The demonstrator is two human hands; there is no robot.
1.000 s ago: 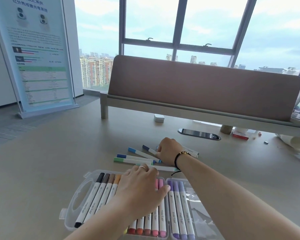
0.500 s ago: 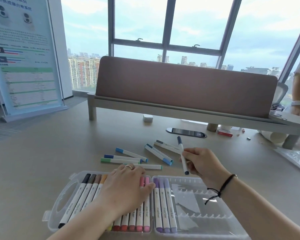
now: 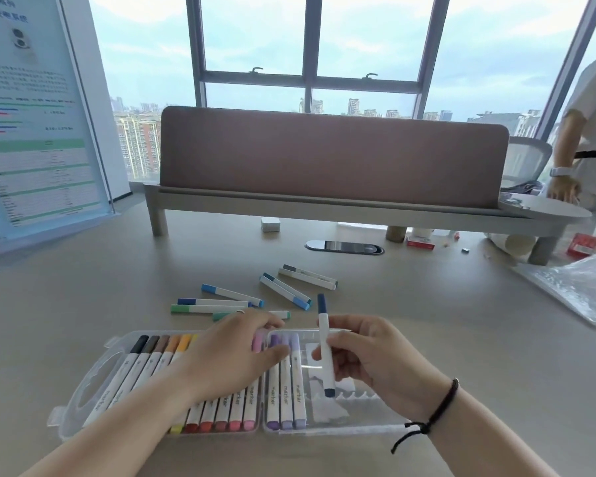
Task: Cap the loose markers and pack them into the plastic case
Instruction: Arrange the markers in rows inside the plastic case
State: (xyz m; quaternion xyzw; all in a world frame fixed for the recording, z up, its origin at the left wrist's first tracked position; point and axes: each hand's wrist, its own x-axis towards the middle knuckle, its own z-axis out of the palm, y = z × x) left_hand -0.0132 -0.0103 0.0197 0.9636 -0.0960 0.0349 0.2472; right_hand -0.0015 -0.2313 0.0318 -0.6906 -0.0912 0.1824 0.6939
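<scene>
1. Surface (image 3: 83,304): smooth, beige; six loose markers (image 3: 221,308) lie flat beyond the case.
2. Case (image 3: 83,401): clear plastic, open; its markers run near-to-far.
3. Left hand (image 3: 231,352): flat, fingers straight on them.
4. Right hand (image 3: 375,359): pinches navy marker (image 3: 324,342) near-upright over the case's right half.

The word "marker" is printed lengthwise in small dark letters on the white barrels of the markers (image 3: 285,390) packed in the plastic case (image 3: 83,404); it is read most plainly on the three purple ones and on the pink ones just to their left. Similar print is seen on a loose marker (image 3: 310,276) lying on the desk (image 3: 83,287), but it is too small to be read. The standing poster (image 3: 31,132) at the left is covered with lines of text and coloured bars, all too blurred to be made out.
</scene>
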